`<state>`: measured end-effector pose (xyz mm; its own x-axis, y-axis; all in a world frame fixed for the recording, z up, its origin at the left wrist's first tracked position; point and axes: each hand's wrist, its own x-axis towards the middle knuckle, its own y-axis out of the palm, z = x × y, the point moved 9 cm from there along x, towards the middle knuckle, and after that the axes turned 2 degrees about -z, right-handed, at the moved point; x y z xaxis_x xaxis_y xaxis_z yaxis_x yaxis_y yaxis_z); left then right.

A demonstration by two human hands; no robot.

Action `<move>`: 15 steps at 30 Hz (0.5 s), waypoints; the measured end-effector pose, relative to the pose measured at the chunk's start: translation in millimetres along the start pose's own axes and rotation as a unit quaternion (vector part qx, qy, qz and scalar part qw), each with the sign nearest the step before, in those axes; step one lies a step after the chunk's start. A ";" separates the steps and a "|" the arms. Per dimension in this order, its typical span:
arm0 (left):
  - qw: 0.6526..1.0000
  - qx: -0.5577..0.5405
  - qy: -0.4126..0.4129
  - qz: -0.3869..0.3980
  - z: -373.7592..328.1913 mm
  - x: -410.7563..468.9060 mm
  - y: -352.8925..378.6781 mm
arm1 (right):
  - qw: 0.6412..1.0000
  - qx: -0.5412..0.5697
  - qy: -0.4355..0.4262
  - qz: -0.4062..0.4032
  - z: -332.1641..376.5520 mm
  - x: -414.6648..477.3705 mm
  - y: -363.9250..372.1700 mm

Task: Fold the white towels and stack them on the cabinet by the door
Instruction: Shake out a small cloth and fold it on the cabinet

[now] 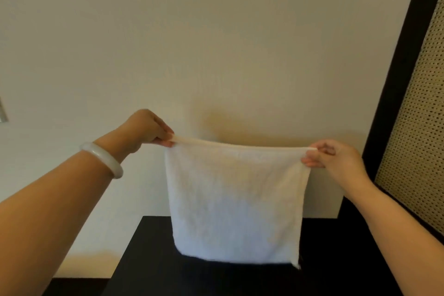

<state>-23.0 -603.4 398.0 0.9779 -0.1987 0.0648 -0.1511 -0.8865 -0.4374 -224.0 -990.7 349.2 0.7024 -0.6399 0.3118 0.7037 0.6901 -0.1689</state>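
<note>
— Well, where's the towel [235,204]?
— Hanging above the cabinet [149,267], left hand [149,128] pinching its ten o'clock corner, right hand [334,156] its two o'clock. Keep top edge taut; meet corners evenly.

Your left hand [146,130] pinches the top left corner of the towel [235,202] and your right hand [336,156] pinches the top right corner, so the towel hangs spread between them in front of the wall [216,43]. Its lower edge hangs before the cabinet [149,259], which stands below, its far edge against the wall; you cannot tell whether they touch. A bangle [102,158] sits on your left wrist. Right of the wall runs a door frame [396,79], with a woven panel [418,115] further right, behind your right forearm.
</note>
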 end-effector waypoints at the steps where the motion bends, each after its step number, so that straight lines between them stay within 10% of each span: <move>1: 1.000 -0.010 0.011 -0.008 -4.4 -3.1 -6.1 | 1.000 0.017 -0.010 -0.008 8.6 -3.8 -5.1; 15: 0.959 0.247 -0.054 0.127 278.1 -161.6 110.1 | 0.925 -0.275 0.259 0.030 -235.1 -217.9 4.7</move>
<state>-157.5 -552.7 90.0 0.9322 -0.3132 -0.1814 -0.3251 -0.5045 -0.7999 -348.6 -927.5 60.6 0.5995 -0.7800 -0.1794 0.5090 0.5445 -0.6667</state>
